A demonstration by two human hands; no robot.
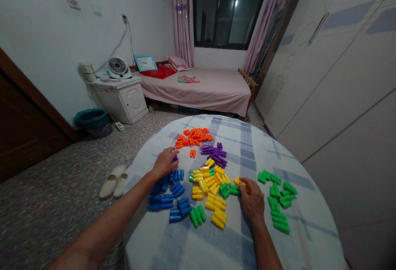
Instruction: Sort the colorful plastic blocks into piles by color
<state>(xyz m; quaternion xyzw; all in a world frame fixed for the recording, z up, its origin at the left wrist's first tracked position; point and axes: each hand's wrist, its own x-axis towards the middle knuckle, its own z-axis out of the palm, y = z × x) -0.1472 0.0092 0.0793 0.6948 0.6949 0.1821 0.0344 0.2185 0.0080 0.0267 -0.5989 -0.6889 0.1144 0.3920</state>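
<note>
My left hand [165,163] is closed on a purple plastic block [175,158], mostly covered by the fingers, above the blue blocks [161,201]. Between the thumb and fingers of my right hand [253,199] is a yellow block [237,181], at the right edge of the middle heap. That heap is mainly yellow blocks [215,201], with a few green blocks [198,215] in and beside it. Purple blocks [215,153] lie behind it, and orange blocks [195,137] farther back. More green blocks [280,196] are grouped right of my right hand. The blocks look like short joined tubes.
A checked cloth covers the round table [275,154]. Beyond it stand a bed [210,90] and a white cabinet [133,101] with a fan [118,67]. A bin [91,119] and slippers [111,181] are on the floor at left; a wardrobe [324,68] rises at right.
</note>
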